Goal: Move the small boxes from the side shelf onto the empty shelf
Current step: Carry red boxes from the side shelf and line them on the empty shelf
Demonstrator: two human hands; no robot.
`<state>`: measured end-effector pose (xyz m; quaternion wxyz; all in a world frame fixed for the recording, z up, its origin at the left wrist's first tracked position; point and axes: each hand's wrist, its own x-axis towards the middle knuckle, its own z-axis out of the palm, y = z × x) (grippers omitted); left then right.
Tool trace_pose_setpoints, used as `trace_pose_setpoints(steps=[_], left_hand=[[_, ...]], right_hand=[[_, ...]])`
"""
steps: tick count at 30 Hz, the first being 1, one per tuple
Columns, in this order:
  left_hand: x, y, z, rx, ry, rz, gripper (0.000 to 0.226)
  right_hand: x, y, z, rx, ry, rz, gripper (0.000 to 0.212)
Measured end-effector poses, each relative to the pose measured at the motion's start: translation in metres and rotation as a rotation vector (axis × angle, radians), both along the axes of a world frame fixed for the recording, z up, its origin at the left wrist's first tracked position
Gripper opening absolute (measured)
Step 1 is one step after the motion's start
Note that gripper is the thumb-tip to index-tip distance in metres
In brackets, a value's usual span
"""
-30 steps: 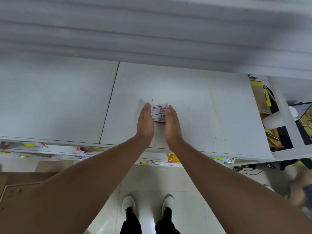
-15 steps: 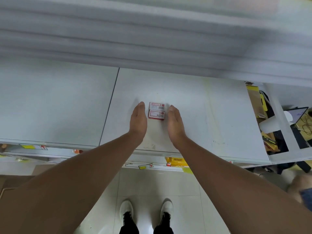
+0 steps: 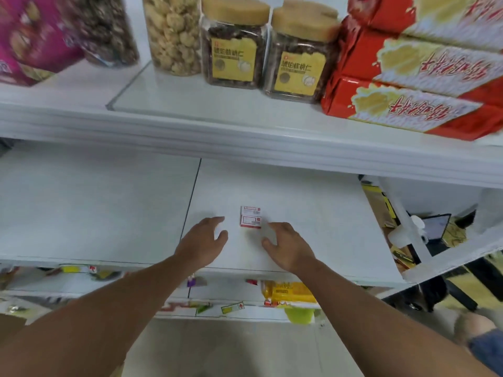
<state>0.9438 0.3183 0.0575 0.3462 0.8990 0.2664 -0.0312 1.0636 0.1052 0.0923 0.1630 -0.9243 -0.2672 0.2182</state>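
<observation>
1. Reaching over the white shelf [image 3: 313, 213], both forearms stretch forward from the bottom corners of the view, palms down
2. The left hand [image 3: 202, 242] sits just left of the boxes [image 3: 250, 216], fingers relaxed and slightly spread, gripping nothing; its fingertips stop short of them
3. The right hand [image 3: 290, 247] sits just right of and nearer than the boxes, fingers loosely bent, thumb turned inward, gripping nothing and clear of them
4. The two small red-and-white boxes lie flat on the shelf, touching each other, one behind the other, between the two hands
5. On the shelf above stand labelled jars [image 3: 232, 50] with tan lids, beside a stack of red cartons [image 3: 413, 85] on the right
6. A yellow packet [image 3: 288, 292] shows on the shelf below
</observation>
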Motion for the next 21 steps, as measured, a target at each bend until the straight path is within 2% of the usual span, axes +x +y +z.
trace_pose_setpoints(steps=[3, 6, 9, 14, 18, 21], left_hand=[[-0.009, -0.010, 0.020, 0.220, 0.083, -0.123, 0.063], [-0.036, -0.012, 0.039, 0.435, 0.137, -0.134, 0.065], [-0.050, -0.016, 0.052, 0.538, 0.160, -0.149, 0.062], [-0.086, -0.059, 0.074, 0.599, 0.192, 0.003, 0.062], [-0.112, -0.102, 0.085, 0.552, 0.220, 0.094, 0.063], [-0.135, -0.141, 0.085, 0.518, 0.257, 0.143, 0.061]], right_hand=[[0.002, -0.015, 0.009, -0.114, -0.080, 0.044, 0.064], [-0.018, -0.019, 0.021, -0.150, -0.103, 0.131, 0.066], [-0.024, -0.018, 0.032, -0.154, -0.119, 0.140, 0.069], [-0.039, -0.040, 0.058, -0.129, -0.176, 0.267, 0.069], [-0.047, -0.061, 0.064, -0.068, -0.245, 0.400, 0.066], [-0.064, -0.083, 0.058, -0.064, -0.225, 0.464, 0.065]])
